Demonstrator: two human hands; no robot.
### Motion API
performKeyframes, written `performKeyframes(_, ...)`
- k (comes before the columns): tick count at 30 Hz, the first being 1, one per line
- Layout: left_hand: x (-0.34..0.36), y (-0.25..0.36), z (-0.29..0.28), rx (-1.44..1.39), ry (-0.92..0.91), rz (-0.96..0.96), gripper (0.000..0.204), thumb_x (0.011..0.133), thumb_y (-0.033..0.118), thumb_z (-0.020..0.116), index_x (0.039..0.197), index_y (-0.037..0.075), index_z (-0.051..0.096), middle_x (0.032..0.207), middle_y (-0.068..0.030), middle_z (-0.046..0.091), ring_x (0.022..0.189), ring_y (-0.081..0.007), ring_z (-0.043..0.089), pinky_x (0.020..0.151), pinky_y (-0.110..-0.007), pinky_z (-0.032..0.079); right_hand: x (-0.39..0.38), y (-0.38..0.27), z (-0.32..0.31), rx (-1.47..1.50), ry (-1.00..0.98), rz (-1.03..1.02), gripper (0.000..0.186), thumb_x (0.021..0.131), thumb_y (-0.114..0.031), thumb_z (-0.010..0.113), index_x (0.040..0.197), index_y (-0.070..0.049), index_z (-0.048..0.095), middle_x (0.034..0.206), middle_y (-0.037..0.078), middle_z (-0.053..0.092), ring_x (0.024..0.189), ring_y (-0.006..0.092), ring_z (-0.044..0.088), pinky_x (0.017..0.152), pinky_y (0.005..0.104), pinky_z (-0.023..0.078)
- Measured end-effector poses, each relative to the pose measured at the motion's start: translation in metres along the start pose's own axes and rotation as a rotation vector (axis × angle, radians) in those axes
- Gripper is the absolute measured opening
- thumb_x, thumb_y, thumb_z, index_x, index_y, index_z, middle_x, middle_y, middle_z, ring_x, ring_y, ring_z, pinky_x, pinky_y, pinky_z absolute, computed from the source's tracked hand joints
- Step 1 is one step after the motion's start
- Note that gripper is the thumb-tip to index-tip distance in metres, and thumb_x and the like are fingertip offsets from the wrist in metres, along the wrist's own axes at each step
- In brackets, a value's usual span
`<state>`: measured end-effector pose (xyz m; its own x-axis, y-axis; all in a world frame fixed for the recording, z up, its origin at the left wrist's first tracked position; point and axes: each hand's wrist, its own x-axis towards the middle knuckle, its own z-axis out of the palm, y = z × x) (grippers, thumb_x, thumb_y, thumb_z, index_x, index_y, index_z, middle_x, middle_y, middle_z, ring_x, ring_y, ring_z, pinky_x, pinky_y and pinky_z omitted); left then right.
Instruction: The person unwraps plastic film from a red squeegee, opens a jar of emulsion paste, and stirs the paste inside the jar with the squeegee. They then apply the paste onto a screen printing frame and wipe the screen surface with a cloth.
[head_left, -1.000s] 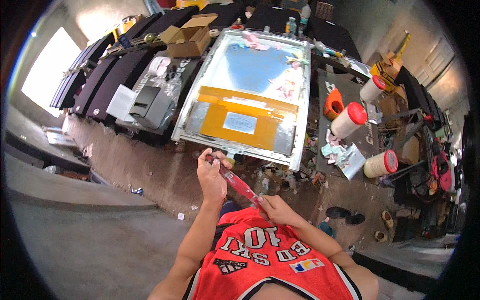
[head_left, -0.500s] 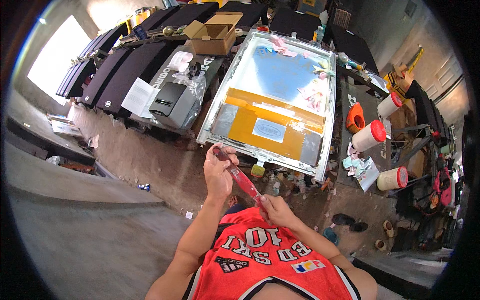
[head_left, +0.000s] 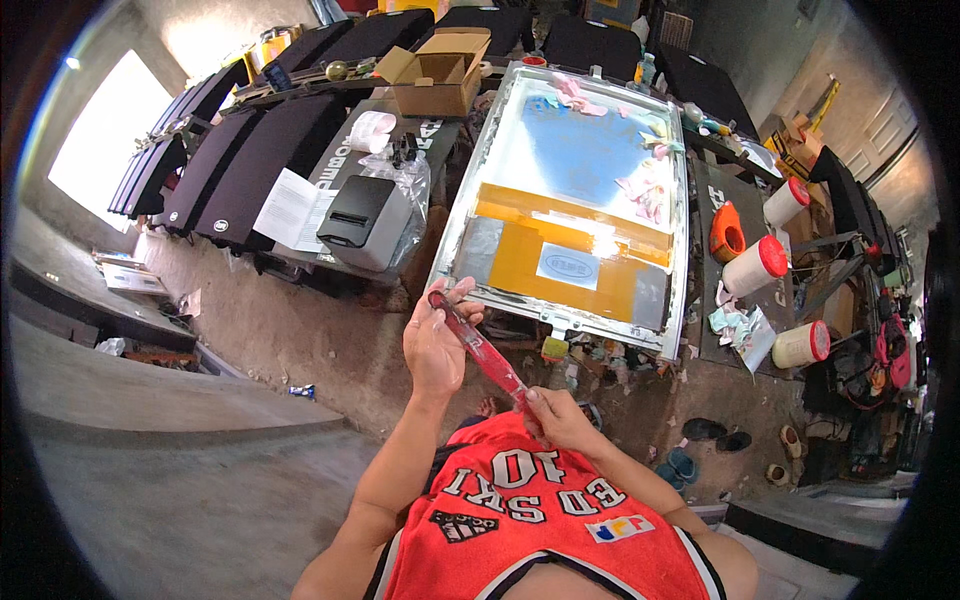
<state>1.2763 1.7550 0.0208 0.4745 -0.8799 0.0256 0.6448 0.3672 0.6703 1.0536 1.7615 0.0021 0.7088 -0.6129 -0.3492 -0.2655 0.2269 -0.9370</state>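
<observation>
A narrow, red, stained squeegee (head_left: 487,358) slants between my two hands in front of my shirt. Its upper left end rests in my left hand (head_left: 435,350), whose thumb and fingers curl round it with the palm partly turned up. Lower down, my right hand (head_left: 562,418) grips the other end with the thumb along the top. Just beyond the squeegee lies a screen printing frame (head_left: 455,245) with a pale rim. Brown tape (head_left: 510,265) covers its near half, around a small window with an oval design (head_left: 568,268). Crumpled pastel scraps (head_left: 640,190) lie on the far part.
Left of the frame stand a grey-black box-shaped device (head_left: 365,225), a paper sheet (head_left: 292,210) and an open cardboard box (head_left: 435,85). To the right are red-lidded tubs (head_left: 755,268) and an orange tape dispenser (head_left: 727,235). Black panels (head_left: 265,165) line the tables. Slippers (head_left: 705,430) lie on the floor.
The view has shifted a little, so the frame and tables appear farther right. Both hands keep hold of the squeegee in nearly the same pose.
</observation>
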Motion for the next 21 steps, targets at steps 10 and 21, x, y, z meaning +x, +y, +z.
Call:
performKeyframes(10, 0.007, 0.032, -0.031, 0.109, 0.069, -0.003, 0.031, 0.107, 0.019, 0.039, 0.125, -0.004, 0.050, 0.122, -0.0278, 0.063, 0.096, -0.0327, 0.071, 0.079, -0.039, 0.060, 0.021, 0.000, 0.035, -0.013, -0.014, -0.068, 0.052, 0.109, -0.043, 0.035, 0.087, -0.001, 0.057, 0.057, 0.001, 0.052, 0.045, 0.0109, 0.048, 0.044, 0.0294, 0.041)
performKeyframes(21, 0.013, 0.040, -0.101, 0.324, 0.205, -0.059, 0.026, 0.106, 0.017, 0.040, 0.116, -0.004, 0.052, 0.110, -0.0197, 0.065, 0.096, -0.0273, 0.068, 0.082, -0.041, 0.059, 0.029, 0.005, 0.051, -0.086, 0.072, 0.017, 0.047, 0.107, -0.040, 0.042, 0.083, -0.002, 0.057, 0.057, 0.006, 0.054, 0.048, 0.0156, 0.053, 0.046, 0.0341, 0.044)
